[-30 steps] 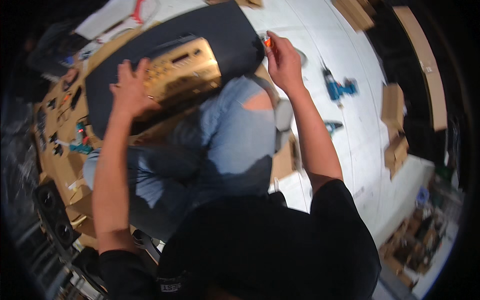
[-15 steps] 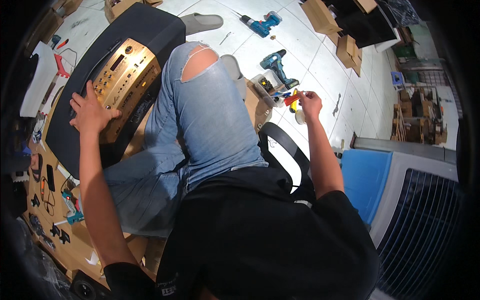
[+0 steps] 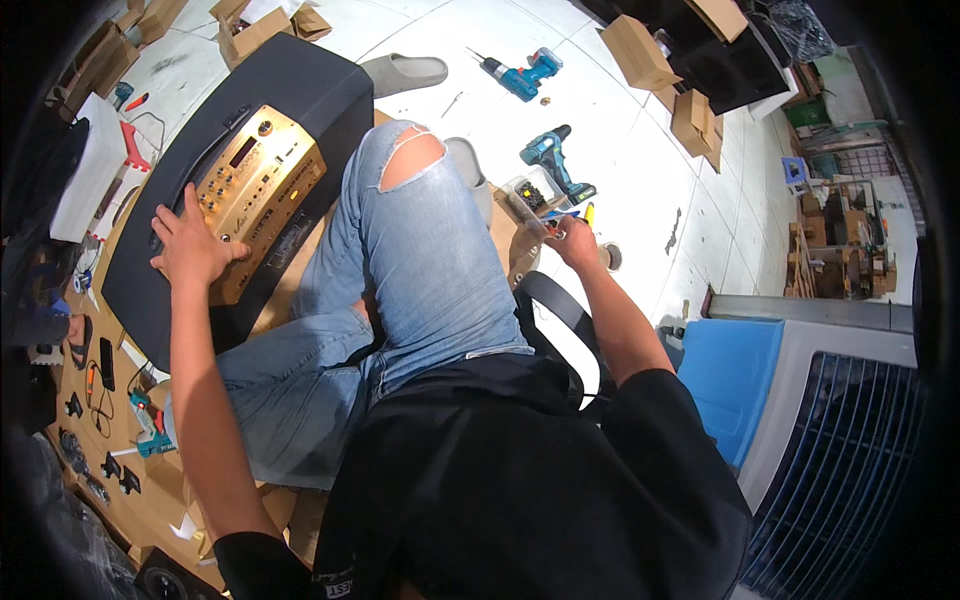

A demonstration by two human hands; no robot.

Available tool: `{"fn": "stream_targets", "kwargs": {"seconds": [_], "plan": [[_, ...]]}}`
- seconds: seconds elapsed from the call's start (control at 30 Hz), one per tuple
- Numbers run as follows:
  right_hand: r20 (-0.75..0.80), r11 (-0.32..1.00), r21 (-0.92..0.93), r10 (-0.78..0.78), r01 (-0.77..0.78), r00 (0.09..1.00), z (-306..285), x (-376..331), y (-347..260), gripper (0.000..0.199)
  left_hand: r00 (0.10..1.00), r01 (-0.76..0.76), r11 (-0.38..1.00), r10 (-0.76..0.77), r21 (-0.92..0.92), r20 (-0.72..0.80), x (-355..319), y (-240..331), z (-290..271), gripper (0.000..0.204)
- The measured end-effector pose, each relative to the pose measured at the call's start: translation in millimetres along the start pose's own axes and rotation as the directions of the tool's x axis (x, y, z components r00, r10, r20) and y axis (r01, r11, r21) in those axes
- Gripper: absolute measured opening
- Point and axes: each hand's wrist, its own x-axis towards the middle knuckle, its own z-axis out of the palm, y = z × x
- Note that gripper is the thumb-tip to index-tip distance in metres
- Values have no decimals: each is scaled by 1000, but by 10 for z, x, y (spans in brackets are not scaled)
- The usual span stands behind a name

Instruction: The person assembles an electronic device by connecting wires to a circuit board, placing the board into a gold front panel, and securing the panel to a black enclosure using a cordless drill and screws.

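Head view: my left hand [image 3: 197, 248] is spread on a black case [image 3: 130, 270]; my right hand [image 3: 577, 244], grip I can't tell, is at a clear box [image 3: 520, 208] of dark bits [image 3: 532, 193].

The left hand [image 3: 193, 248] is spread, thumb [image 3: 235, 250] out to its right, forearm [image 3: 200, 390] behind it. Well to its right, the right hand [image 3: 578, 245] is curled.

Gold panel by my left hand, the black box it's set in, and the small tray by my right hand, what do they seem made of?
Gold panel: probably metal with a satin sheen, judging by its bright highlights, though coated plastic is possible. Black box: matte covering that barely reflects; its core is hidden. Small tray: likely clear plastic, as its walls look see-through.
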Motion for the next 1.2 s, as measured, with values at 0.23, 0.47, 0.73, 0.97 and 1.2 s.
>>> {"fn": "stream_targets", "kwargs": {"seconds": [0.23, 0.47, 0.73, 0.97, 1.2], "plan": [[-348, 911, 272, -207, 310, 914, -499, 194, -1085, 32, 999, -18, 1000, 17, -22, -28, -67, 10, -70, 136], [-442, 482, 490, -581, 727, 683, -820, 568, -2958, 56, 1000, -12, 1000, 12, -7, 25, -81, 93, -177, 134], [-314, 461, 167, -813, 872, 490, -630, 1430, -4187, 97, 998, -48, 996, 52, -73, 44, 40, 7, -290, 138], [-158, 483, 138, -851, 865, 500, -779, 1544, -4356, 104, 990, -135, 981, 130, -141, -47, 106, -188, -116, 133], [-88, 546, 109, -827, 831, 555, -736, 1551, -4446, 106, 983, -168, 949, 141, -266, -118, 123, -308, 70, 122]]}}
